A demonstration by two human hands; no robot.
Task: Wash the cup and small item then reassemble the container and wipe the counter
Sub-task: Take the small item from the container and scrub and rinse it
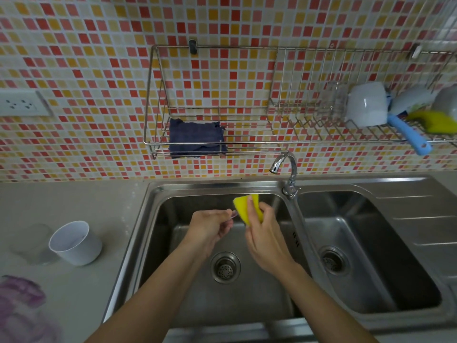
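Over the left sink basin [173, 201], my left hand [210, 229] pinches a small clear item [234, 214] by one end. My right hand [264, 241] grips a yellow sponge [242, 205] folded against that item's tip. A white cup [75, 242] stands tilted on the grey counter [99, 206] to the left of the sink. Beside the cup sits a clear container [32, 243], blurred and hard to make out. A dark blue cloth [196, 138] lies in the wire wall rack [153, 95] above the sink.
The tap [284, 167] curves over the divider between the two basins. The right basin [358, 243] holds nothing. A wire dish rack [321, 125] at upper right carries a white mug [367, 105], a blue-handled brush [410, 137] and a yellow item [437, 121]. A purple patterned thing [22, 308] lies at lower left.
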